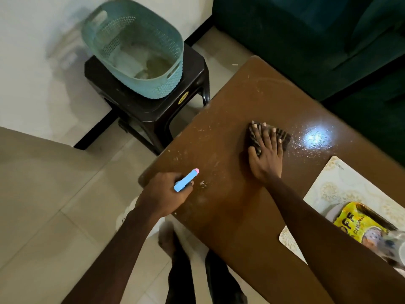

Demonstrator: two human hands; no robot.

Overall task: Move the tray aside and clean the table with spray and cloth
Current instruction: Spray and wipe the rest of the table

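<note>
Teal basket [171,84]: perforated plastic, on a dark stool [140,106], far left by the wall.
Left hand [162,194]: fingers curled round a blue spray [186,179] with a pink tip, over the table's near left corner.
Table [230,216]: brown, flecked with white specks, with a wet sheen toward the right.
Right hand [265,156]: fingers spread, pressed flat on a striped cloth [285,137] at mid-table.
Tray [333,183]: pale, patterned, at the table's right end, carrying a yellow packet [355,222].
Green sofa [306,40]: behind the table.
</note>
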